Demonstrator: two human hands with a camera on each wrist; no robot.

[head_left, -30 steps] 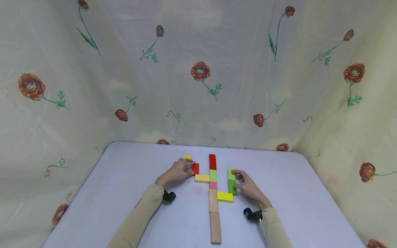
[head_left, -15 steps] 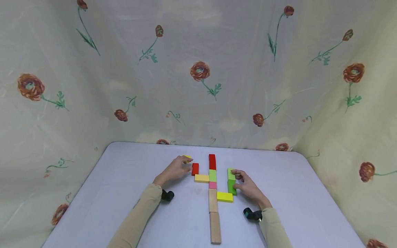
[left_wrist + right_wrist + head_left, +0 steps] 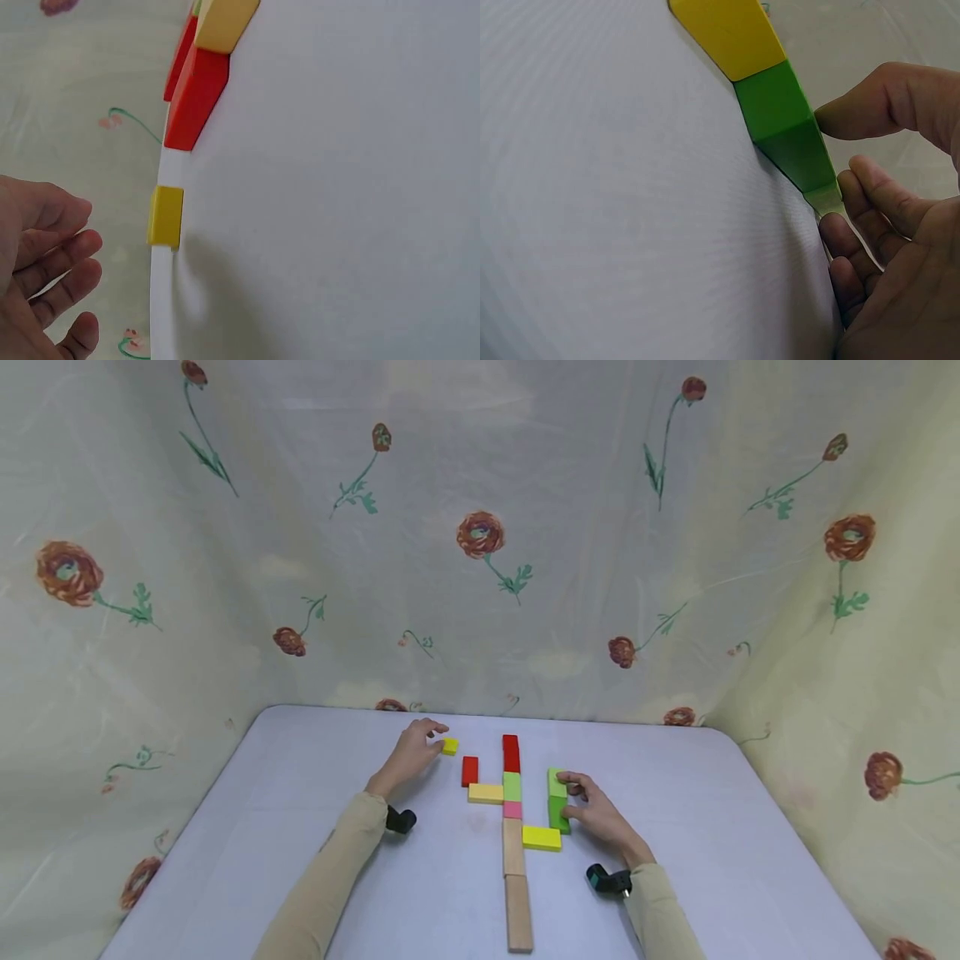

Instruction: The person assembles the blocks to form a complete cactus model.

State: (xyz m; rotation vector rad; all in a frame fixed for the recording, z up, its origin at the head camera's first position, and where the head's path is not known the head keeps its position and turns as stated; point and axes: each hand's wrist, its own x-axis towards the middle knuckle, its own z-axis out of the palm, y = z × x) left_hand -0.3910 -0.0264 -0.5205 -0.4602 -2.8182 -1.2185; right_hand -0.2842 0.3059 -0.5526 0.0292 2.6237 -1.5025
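Note:
My left hand hovers beside a small yellow block, fingers loosely bent and holding nothing. In the left wrist view a gap separates its fingertips from that yellow block. To the right of it lies a red block against a pale yellow block. My right hand rests at two green blocks set end to end: its thumb touches the darker green block, and its fingers lie at the light green block. In the right wrist view the thumb meets the green block.
A central column runs toward the person: red blocks, a light green block, a pink block and two plain wooden blocks. A yellow block joins its right side. Flowered cloth surrounds the white table.
My left hand has left the red block and moved away and to the left, up to the small yellow block, which now shows fully. The right hand stays at the green blocks.

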